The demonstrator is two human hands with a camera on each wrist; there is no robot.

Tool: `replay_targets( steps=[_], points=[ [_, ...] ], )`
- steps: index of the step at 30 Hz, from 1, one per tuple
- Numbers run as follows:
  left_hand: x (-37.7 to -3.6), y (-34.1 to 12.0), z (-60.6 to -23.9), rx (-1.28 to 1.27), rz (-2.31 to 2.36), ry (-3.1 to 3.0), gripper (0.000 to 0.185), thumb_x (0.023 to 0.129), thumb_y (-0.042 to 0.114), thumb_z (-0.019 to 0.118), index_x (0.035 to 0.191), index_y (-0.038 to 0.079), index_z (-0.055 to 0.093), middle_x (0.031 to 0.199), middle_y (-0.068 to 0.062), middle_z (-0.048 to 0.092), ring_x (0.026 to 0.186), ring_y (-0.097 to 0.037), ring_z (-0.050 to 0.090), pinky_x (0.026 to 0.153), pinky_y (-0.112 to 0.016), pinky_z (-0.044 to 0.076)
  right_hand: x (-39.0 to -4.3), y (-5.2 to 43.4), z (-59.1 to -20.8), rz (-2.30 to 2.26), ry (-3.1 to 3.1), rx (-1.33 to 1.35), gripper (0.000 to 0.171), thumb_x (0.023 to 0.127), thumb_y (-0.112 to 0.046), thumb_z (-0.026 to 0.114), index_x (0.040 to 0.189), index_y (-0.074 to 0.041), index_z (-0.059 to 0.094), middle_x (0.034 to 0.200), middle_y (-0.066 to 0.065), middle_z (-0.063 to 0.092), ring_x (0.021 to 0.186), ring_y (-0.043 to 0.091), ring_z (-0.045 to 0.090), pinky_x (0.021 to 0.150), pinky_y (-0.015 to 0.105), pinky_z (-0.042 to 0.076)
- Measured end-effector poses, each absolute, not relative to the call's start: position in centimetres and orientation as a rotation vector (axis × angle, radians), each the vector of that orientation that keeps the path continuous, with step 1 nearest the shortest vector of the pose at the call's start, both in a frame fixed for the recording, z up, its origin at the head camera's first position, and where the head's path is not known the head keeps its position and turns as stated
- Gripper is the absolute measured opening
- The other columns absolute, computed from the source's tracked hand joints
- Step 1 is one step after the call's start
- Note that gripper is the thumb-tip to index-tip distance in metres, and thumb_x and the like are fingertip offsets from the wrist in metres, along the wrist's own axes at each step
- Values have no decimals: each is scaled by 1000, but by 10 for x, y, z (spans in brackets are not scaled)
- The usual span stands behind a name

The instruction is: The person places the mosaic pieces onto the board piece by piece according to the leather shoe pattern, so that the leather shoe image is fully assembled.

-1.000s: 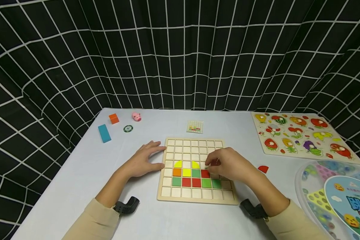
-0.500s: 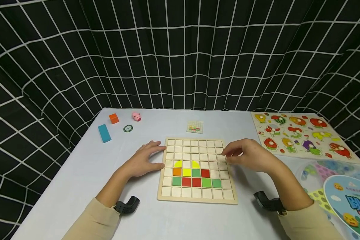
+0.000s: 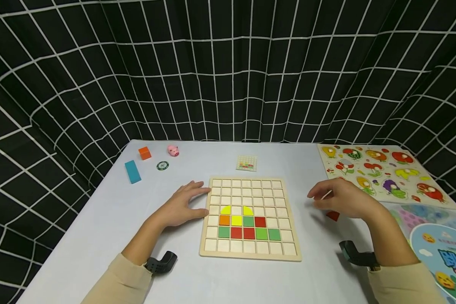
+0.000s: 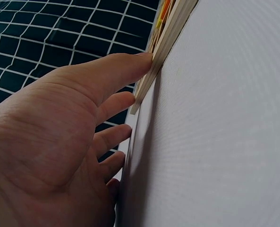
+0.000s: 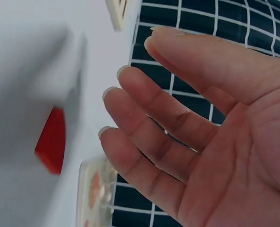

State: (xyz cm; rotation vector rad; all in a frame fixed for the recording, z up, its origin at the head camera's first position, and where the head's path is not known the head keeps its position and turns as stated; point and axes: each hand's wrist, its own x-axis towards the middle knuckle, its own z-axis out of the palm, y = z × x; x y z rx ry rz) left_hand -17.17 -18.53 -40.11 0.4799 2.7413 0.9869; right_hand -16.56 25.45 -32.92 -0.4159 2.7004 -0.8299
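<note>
Head view, left hand: my left hand (image 3: 182,206) lies flat on the desk (image 3: 110,219) with straight fingers, its fingertips touching the left edge of the wooden grid board (image 3: 251,253).
Head view, right hand: my right hand (image 3: 343,198) hovers right of the board, fingers relaxed and holding nothing, just above the red quarter-circle piece (image 3: 332,216).
Head view, board: it sits in the middle of the desk; two yellow domed pieces (image 3: 236,209) lie over a row of orange, yellow, green and red tiles, and nearer me runs a row of green, red, red, green, green tiles (image 3: 248,233).
Head view, far side: a small pattern card (image 3: 246,163) lies beyond the board; far left are a blue block (image 3: 132,171), an orange cube (image 3: 145,153), a round token (image 3: 162,165) and a pink pig (image 3: 172,150).
Head view, right side: a fruit peg puzzle (image 3: 380,171) lies far right, and a round plastic box (image 3: 437,245) sits near right.
Left wrist view: my left hand (image 4: 59,142) is open, its index fingertip pressed to the board's edge (image 4: 165,42), the other fingers lying on the desk (image 4: 215,132).
Right wrist view: my right hand (image 5: 191,132) is open and empty, fingers loosely spread; the red piece (image 5: 52,142) lies blurred on the desk (image 5: 21,71) just beyond my fingertips, not touched.
</note>
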Motion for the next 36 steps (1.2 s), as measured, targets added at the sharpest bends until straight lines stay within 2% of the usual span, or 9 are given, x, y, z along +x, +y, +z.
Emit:
replay_targets(
  steps=[10,17,23,30,36],
  points=[
    [-172,-186,-400,493,979,2742,66,89,34,77,150,20,56,167,-12,36,160,-39,16,127,-65,12,-171,275,-338,-701,2665,-209,31,86,-15,80,115,-6,74,111,14,70,91,24,61,74,34,52],
    [-173,-186,-398,481,974,2740,67,89,35,76,151,20,55,168,-11,35,161,-38,14,127,-66,12,-171,278,-339,-631,2641,-149,31,81,-15,85,109,-6,72,107,14,68,96,28,59,81,45,55],
    [-174,-187,-398,495,976,2745,66,89,35,76,150,19,55,167,-12,36,160,-40,15,127,-66,12,-173,279,-341,-575,2645,-112,30,78,-11,87,102,-6,70,100,13,66,91,27,57,75,39,54],
    [-173,-188,-399,501,982,2741,66,89,35,76,150,19,56,167,-13,36,160,-39,16,128,-64,11,-171,277,-342,-531,2670,-159,22,78,-8,84,93,-7,69,93,9,68,84,25,56,68,35,51],
    [-172,-188,-399,500,980,2738,66,89,34,76,150,19,56,167,-13,37,160,-39,16,128,-64,11,-169,275,-341,-497,2678,-163,23,81,-12,83,98,-8,70,93,7,68,85,24,57,72,37,51]
  ],
)
